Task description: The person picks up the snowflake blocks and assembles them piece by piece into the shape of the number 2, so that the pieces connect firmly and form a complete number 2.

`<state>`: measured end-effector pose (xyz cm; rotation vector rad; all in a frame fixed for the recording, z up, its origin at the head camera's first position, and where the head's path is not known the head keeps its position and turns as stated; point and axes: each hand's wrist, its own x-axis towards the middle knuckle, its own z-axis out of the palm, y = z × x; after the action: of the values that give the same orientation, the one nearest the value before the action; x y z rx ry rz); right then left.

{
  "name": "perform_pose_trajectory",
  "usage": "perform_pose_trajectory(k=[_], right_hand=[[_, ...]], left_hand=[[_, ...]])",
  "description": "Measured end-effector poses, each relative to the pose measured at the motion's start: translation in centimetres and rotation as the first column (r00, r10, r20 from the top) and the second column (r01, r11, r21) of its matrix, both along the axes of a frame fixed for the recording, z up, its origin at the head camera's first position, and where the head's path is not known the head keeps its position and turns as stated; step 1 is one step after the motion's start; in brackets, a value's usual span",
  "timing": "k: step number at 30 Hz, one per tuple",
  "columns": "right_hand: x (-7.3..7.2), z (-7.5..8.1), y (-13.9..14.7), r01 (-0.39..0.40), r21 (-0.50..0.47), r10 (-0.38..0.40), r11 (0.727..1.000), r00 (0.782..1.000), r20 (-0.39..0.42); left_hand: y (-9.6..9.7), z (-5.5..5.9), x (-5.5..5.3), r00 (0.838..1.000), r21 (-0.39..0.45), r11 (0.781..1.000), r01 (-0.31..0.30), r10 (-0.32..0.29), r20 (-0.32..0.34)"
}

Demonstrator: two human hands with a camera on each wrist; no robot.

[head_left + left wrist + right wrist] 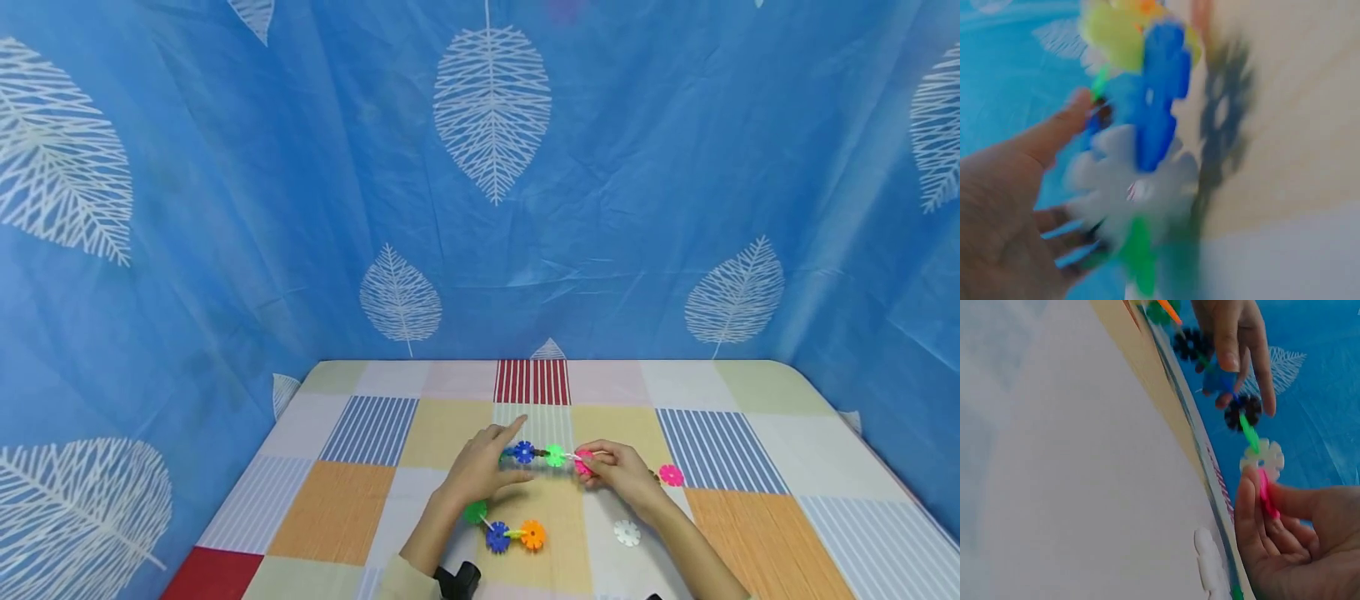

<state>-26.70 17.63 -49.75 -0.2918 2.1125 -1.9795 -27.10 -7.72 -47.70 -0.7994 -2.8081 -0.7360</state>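
Note:
A chain of interlocking plastic snowflake discs curves across the patterned cloth. My right hand [628,477] pinches the pink disc [1267,495] at one end between thumb and fingers. This pink disc is slotted into a white disc [1274,464], followed by a green disc [555,456], a dark brown disc [1242,413] and a blue disc [524,452]. Around the middle of the chain my left hand [480,465] is spread, thumb and index finger wide apart. Its palm hides some discs. The other end shows a blue disc [498,537], a yellow disc and an orange disc [533,535].
A loose white disc [627,533] lies on the cloth near my right forearm. Beyond the right hand lies another pink disc [671,476], beside a partly hidden brown disc. A blue leaf-print curtain [600,208] hangs behind and along both sides of the table.

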Motion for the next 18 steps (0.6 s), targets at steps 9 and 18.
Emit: perform_pose_trajectory(k=[9, 18], right_hand=[[-0.4, 0.2, -0.1, 0.331, 0.030, -0.332, 0.943, 0.936, 0.112], [1.3, 2.0, -0.3, 0.148, 0.448, -0.153, 0.882, 0.988, -0.025]], left_hand=[[-3.3, 1.8, 0.2, 0.903, 0.084, 0.970, -0.227, 0.178, 0.391], [-1.0, 0.2, 0.0, 0.851, 0.301, 0.901, -0.314, 0.126, 0.510]])
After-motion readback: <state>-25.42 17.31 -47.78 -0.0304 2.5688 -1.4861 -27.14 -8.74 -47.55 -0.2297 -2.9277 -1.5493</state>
